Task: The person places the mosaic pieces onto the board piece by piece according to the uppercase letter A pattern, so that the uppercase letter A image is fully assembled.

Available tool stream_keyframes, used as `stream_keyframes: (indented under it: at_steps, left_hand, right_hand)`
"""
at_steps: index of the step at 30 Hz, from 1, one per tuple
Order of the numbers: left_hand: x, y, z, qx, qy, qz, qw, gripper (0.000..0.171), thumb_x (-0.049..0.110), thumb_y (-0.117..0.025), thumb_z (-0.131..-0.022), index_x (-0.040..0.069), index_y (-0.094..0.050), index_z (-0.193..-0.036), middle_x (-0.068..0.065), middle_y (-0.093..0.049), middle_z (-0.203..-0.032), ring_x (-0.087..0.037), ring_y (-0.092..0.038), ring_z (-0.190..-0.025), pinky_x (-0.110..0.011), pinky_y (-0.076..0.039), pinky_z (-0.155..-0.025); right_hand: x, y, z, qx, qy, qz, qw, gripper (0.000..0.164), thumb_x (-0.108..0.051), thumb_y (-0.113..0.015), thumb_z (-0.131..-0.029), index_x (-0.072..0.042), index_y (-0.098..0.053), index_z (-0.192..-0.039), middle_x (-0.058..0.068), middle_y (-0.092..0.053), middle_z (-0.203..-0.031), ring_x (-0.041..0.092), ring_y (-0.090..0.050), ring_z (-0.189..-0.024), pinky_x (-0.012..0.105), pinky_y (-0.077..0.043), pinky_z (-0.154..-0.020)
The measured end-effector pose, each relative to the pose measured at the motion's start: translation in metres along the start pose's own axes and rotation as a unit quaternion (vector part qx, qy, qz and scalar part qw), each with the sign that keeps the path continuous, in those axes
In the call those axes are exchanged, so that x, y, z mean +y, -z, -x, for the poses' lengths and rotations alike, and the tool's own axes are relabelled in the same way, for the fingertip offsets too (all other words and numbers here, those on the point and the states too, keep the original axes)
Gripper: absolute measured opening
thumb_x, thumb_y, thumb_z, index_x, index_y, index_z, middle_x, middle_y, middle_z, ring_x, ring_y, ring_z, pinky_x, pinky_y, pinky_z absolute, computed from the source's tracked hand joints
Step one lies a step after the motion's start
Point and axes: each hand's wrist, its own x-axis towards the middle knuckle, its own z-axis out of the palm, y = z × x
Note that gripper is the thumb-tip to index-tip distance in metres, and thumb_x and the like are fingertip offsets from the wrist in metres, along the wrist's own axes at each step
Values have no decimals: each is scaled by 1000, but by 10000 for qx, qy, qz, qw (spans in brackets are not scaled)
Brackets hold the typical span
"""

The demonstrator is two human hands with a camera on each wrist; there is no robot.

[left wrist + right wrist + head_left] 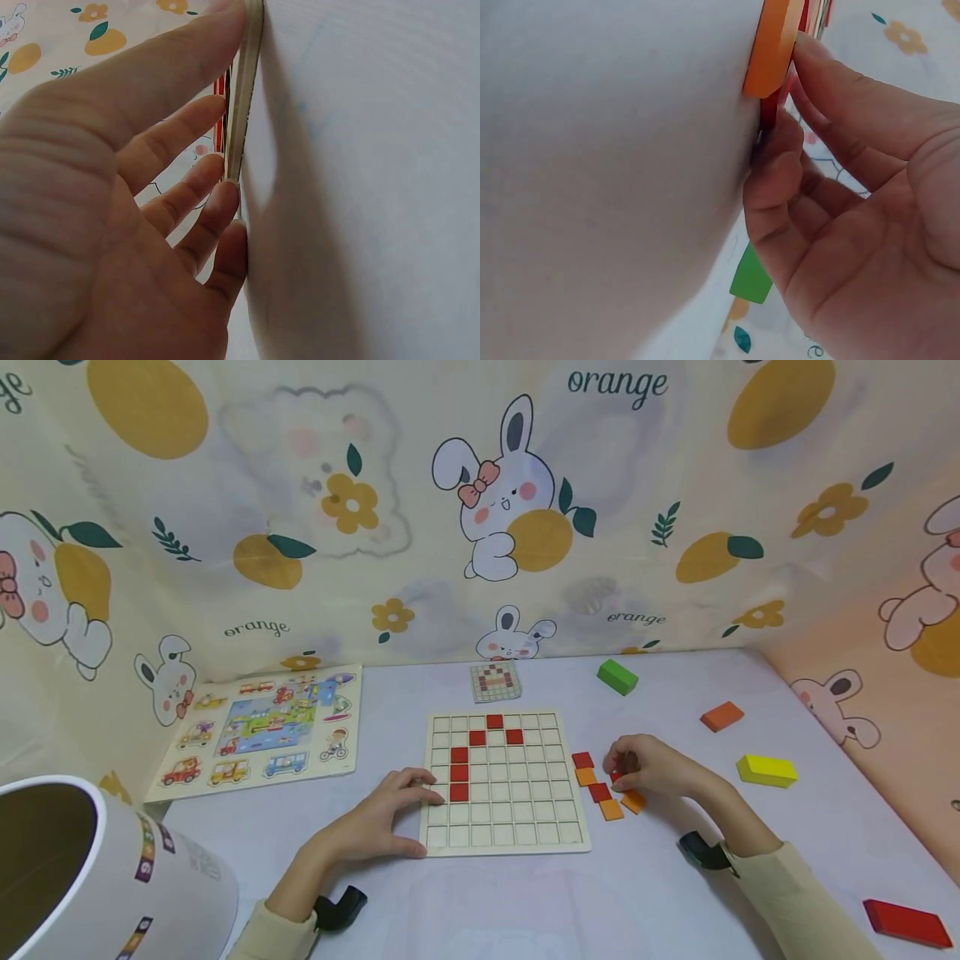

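In the head view a wooden grid board (510, 814) lies on the table, with several red square tiles (459, 772) set in its upper left cells. My left hand (382, 818) rests at the board's left edge, fingers spread along it and thumb at the near corner. To the right of the board, my right hand (652, 766) bends over a loose group of red and orange tiles (611, 810). Its thumb and fingers pinch a red tile (771, 112), partly hidden beside an orange tile (771, 52) in the right wrist view.
Behind the board lies a small pattern card (495, 681). At left are a picture puzzle (341, 760) and a large white cylinder (187, 877). Green (617, 677), orange (722, 717), yellow (767, 771) and red (907, 923) blocks lie along the right.
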Motion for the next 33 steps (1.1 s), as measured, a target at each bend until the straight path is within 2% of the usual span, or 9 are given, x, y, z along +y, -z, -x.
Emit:
stream_keyframes:
  at_steps: [7, 17, 21, 24, 28, 33]
  left_hand:
    - [0, 0, 0, -19, 14, 4, 10000, 59, 30, -87, -75, 25, -62, -128, -2, -40, -146, -27, -29, -138, -57, -27, -113]
    - [0, -1, 0, -29, -10, 25, 10000, 59, 31, -87, -75, 26, -62, -128, -1, -40, -147, -27, -29, -138, -57, -28, -112]
    - [0, 0, -1, -21, -21, 20, 10000, 59, 31, -87, -75, 26, -62, -128, -1, -40, -147, -26, -29, -138, -57, -28, -112]
    - [1, 0, -1, -27, -9, 28, 10000, 59, 30, -87, -75, 26, -62, -128, -1, -40, -147, -27, -29, -139, -57, -27, -112]
    - [0, -1, 0, -26, 22, 15, 10000, 59, 30, -87, -75, 27, -62, -128, 0, -40, -147, -27, -29, -139, -57, -27, -112]
    - [0, -1, 0, -7, 26, 18, 10000, 59, 30, -87, -75, 28, -62, -128, 1, -39, -146, -27, -29, -138, -57, -27, -113]
  right_hand:
    - [3, 1, 0, -6, 112, 40, 9999, 20, -4, -80, -81, -7, -63, -90, 2, -57, -82, 20, -52, -77, 26, -48, -67]
    - [1, 3, 5, -184, 94, -42, 9998, 21, -3, -78, -83, -5, -67, -100, 2, -58, -83, 21, -52, -79, 26, -48, -68]
    - [6, 7, 7, -305, 158, -4, 9994, 17, -4, -77, -84, -6, -67, -97, 1, -59, -83, 21, -52, -80, 26, -47, -68]
    - [9, 10, 7, -220, 267, 27, 9994, 13, -7, -77, -85, -8, -67, -94, 0, -60, -83, 21, -53, -80, 26, -47, -69]
    - [5, 9, 0, -68, 445, -77, 9990, 11, -3, -71, -88, -7, -69, -98, 2, -65, -89, 22, -56, -83, 25, -50, -72]
    - [-15, 0, -24, -28, 679, -211, 9975, 12, 2, -66, -90, -4, -68, -101, 6, -65, -91, 21, -58, -84, 27, -52, -74]
